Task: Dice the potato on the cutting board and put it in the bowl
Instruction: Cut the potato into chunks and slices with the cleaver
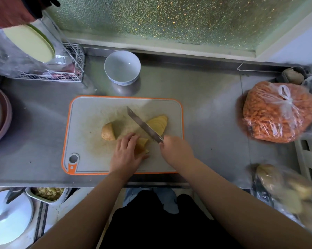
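Left hand (127, 153): fingers curled over stack of potato slices (142, 145) at cutting board (90, 112) six o'clock (wet, slippery; pin from above). Right hand (175, 150) grips knife (144, 125). Potato half (108, 132): firm, rolls. Fanned slices (158, 123) at three o'clock. Bowl (122, 67) at twelve, on desk (205, 108).
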The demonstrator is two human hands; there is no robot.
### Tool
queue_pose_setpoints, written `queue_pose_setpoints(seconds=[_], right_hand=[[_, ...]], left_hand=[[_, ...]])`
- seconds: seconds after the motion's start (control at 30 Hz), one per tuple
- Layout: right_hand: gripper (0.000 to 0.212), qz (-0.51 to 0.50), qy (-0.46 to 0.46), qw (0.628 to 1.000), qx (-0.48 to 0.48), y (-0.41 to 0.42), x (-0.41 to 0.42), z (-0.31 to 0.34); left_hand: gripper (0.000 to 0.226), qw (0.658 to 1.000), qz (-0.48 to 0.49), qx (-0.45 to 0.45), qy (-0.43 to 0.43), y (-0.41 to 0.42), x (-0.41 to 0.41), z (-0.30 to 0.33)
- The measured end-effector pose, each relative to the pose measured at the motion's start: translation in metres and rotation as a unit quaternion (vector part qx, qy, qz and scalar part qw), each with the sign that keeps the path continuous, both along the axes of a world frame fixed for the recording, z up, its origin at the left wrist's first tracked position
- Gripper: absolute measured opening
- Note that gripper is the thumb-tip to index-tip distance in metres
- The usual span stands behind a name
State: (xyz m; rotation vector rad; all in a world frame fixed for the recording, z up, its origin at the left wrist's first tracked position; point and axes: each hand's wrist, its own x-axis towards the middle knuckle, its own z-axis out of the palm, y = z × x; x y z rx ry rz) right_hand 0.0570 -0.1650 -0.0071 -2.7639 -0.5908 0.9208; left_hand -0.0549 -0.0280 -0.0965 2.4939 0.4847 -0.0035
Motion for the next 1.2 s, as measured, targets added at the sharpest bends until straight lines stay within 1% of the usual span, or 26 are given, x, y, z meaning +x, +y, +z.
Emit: queue_pose_setpoints(seconds=[0.03,0.07,0.17,0.27,0.37,0.5,0.57,0.7,0.8,0.9,1.03,1.2], right_hand=[[0.022,-0.001,0.001,1.0,-0.003,-0.001,0.001,-0.004],[0.021,-0.002,0.0,1.0,-0.003,-0.001,0.001,-0.006],[0.022,0.002,-0.008,1.0,0.01,-0.003,0.0,-0.011],[0.023,0.019,0.0,1.0,0.009,-0.006,-0.006,-0.017],[0.023,0.015,0.027,0.999,0.01,-0.008,-0.011,-0.022],[0.023,0.002,0.038,0.999,0.01,-0.01,-0.012,-0.026],[0.024,0.003,0.036,0.999,0.009,-0.012,-0.013,-0.027],[0.023,0.008,0.024,1.0,0.015,-0.016,-0.019,-0.027],[0.021,-0.006,0.018,1.0,0.021,-0.02,-0.026,-0.028],[0.02,-0.022,0.028,0.999,0.032,-0.021,-0.03,-0.029],[0.019,-0.033,0.033,0.998,0.039,-0.02,-0.032,-0.029],[0.021,-0.032,0.029,0.998,0.041,-0.019,-0.035,-0.029]], left_hand=[[0.067,0.999,-0.021,0.021,0.033,-0.001,0.003,0.003],[0.067,0.997,-0.033,0.032,0.055,0.0,0.006,0.005],[0.056,0.996,-0.037,0.031,0.071,0.004,0.014,0.008],[0.056,0.996,-0.038,0.007,0.083,0.008,0.017,0.011],[0.061,0.996,-0.008,-0.036,0.078,0.009,0.014,0.015],[0.051,0.994,0.044,-0.069,0.066,0.011,0.011,0.016],[0.052,0.994,0.054,-0.069,0.063,0.009,0.011,0.017],[0.059,0.993,0.058,-0.031,0.094,0.006,0.011,0.02],[0.065,0.993,0.034,0.01,0.112,0.006,0.01,0.019],[0.061,0.991,0.013,0.03,0.126,0.008,0.011,0.021],[0.053,0.991,-0.004,0.063,0.12,0.005,0.012,0.025],[0.049,0.99,0.013,0.053,0.13,-0.001,0.013,0.029]])
